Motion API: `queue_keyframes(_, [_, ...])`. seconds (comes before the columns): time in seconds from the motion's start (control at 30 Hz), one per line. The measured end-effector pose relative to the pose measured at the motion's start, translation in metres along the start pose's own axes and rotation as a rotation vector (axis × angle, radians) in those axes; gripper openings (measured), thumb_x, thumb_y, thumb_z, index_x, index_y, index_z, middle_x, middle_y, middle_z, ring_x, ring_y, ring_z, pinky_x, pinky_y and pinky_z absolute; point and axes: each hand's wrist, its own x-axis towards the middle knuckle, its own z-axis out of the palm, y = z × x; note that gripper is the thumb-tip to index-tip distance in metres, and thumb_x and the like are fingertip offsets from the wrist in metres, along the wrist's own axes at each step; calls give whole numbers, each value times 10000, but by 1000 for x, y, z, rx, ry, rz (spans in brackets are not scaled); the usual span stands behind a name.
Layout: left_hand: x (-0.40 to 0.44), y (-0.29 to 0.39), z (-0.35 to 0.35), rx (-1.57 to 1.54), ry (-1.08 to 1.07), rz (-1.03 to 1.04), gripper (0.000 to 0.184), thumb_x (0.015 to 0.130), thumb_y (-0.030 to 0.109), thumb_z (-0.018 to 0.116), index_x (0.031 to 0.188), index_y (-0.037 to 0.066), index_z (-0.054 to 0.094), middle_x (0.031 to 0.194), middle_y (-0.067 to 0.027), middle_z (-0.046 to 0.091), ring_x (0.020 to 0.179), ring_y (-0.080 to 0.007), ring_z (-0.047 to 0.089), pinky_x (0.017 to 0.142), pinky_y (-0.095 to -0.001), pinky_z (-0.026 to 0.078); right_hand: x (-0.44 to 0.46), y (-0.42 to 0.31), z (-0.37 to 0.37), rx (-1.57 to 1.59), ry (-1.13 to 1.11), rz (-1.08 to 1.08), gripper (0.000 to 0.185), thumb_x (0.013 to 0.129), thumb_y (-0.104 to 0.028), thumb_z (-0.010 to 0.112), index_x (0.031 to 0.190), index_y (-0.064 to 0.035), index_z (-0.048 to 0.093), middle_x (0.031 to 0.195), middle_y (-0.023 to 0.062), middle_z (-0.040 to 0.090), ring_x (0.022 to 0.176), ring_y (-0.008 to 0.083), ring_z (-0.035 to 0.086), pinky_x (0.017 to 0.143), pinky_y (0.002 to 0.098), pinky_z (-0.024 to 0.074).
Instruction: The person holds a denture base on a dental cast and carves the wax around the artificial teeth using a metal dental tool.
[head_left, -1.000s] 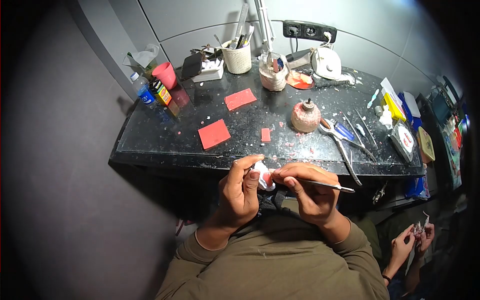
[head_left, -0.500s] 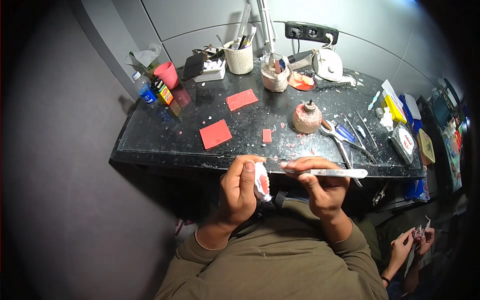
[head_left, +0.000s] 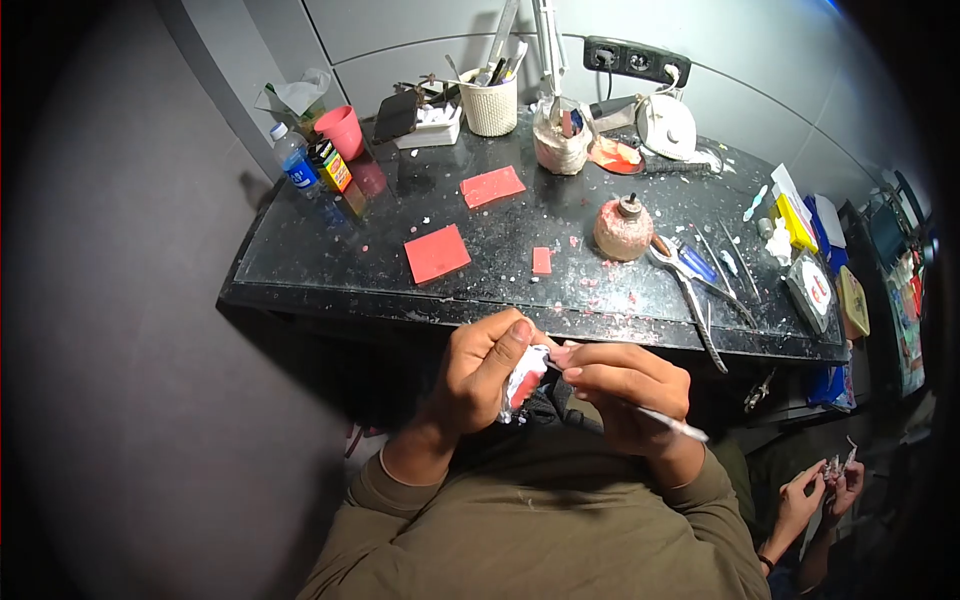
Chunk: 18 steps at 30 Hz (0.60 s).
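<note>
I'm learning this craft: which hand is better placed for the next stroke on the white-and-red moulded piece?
Probably the right hand: it holds the slim, pale-handled tool beside the moulded piece, while the left hand is occupied gripping that piece.

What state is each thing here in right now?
Left hand: closed around the white-and-red piece.
Right hand: closed around the slim tool.
Bottle: upright, capped.
Pink cup: standing.
Woven holder: upright, filled.
Power strip: both end sockets occupied, middle one free.
Three red slabs: lying flat.
Plier-like tool: lying down, handles spread.
Round pot: upright.
</note>
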Motion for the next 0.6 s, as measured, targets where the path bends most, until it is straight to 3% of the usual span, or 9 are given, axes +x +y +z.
queue_keyframes(0.13, [2, 10, -8, -92, -110, -117, 428, 1082, 273, 447, 901, -38, 680, 608, -19, 576, 513, -40, 480, 485, -229, 367, -3, 0, 1, 84, -49, 51, 233, 784, 93, 737, 1005, 28, 703, 989, 178, 743, 843, 261, 753, 693, 312, 612])
queue_keyframes(0.23, [7, 21, -17, -114, -266, -255, 413, 1050, 225, 485, 870, -79, 698, 692, -69, 653, 548, -50, 527, 507, -213, 384, -5, -2, 2, 163, -54, 101, 236, 788, 90, 738, 1011, 19, 706, 981, 172, 749, 836, 259, 756, 684, 306, 613])
queue_keyframes(0.33, [10, 8, -21, -59, -293, -148, 401, 1045, 212, 495, 876, -88, 701, 672, -65, 646, 545, -45, 519, 507, -220, 380, -4, -3, 2, 181, -57, 94, 225, 794, 86, 738, 1005, 11, 710, 979, 166, 753, 838, 260, 759, 688, 304, 614])
queue_keyframes(0.47, [8, 12, -18, -62, -258, -156, 397, 1044, 201, 496, 881, -95, 704, 664, -59, 643, 549, -44, 517, 515, -223, 382, -2, -8, 2, 143, -49, 110, 223, 783, 76, 752, 991, 8, 713, 976, 164, 752, 853, 262, 760, 692, 303, 612])
queue_keyframes(0.53, [7, 14, -16, -55, -218, -161, 411, 1058, 246, 518, 787, -21, 674, 607, 3, 578, 572, -26, 471, 507, -237, 353, -2, -8, 2, 104, -73, 106, 229, 767, 73, 763, 982, 13, 713, 966, 163, 750, 867, 266, 760, 693, 305, 610])
queue_keyframes(0.6, [7, 20, -17, -66, -227, -185, 411, 1058, 246, 517, 788, -20, 675, 607, 4, 579, 572, -26, 470, 509, -239, 354, -1, -8, 3, 101, -76, 98, 235, 763, 73, 765, 984, 16, 712, 963, 163, 749, 871, 266, 760, 693, 305, 609])
